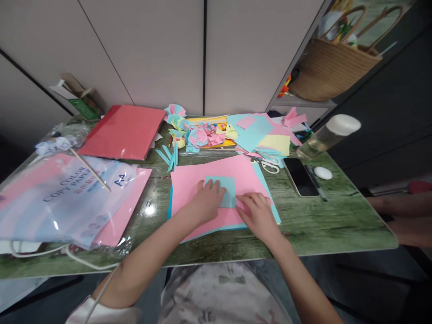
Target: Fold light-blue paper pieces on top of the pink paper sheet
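Observation:
A small light-blue square of paper lies flat on a pink sheet, with blue sheets showing beneath its edges. My left hand rests on the square's left part, fingers spread and pressing down. At the square's right edge is my right hand, its index fingertip and thumb apart and touching or nearly touching the paper. White-handled scissors lie just beyond the pink sheet's upper right corner.
Crumpled paper flowers and coloured sheets sit at the back. A red folder-like sheet and a colour copy paper pack are left. To the right are a phone, a pen, a white oval object and a bottle.

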Demonstrator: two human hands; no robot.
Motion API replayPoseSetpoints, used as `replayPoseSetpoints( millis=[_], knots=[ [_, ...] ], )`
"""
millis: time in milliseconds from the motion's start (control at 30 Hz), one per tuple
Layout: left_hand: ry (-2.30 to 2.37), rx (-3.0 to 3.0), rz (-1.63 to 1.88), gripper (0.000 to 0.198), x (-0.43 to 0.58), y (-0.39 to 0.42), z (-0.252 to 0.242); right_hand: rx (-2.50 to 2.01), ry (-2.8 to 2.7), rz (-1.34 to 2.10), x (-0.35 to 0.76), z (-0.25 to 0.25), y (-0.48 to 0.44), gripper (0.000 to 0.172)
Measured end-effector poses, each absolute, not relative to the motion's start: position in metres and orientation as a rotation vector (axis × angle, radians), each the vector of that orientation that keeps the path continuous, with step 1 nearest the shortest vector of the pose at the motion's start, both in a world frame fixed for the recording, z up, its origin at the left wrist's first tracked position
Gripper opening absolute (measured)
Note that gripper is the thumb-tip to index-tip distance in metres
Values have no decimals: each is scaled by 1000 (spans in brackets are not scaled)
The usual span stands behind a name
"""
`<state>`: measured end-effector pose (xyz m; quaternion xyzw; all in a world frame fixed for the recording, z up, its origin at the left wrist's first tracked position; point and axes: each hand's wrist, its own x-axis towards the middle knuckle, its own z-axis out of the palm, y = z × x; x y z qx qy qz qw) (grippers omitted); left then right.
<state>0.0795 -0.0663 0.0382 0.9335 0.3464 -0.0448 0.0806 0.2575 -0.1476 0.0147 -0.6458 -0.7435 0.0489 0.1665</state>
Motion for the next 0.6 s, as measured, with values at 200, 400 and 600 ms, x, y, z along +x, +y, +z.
replayPoseSetpoints(
  millis=[200,400,600],
  knots=[
    [983,2788,-8,36,76,-69,36,-1621,-2222,119,251,20,-131,22],
    [873,2704,135,34,68,-54,44,-1506,-2231,97,258,31,-117,28],
    [805,2322,189,31,67,-46,65,-1485,-2113,358,260,60,-108,14]
  ],
)
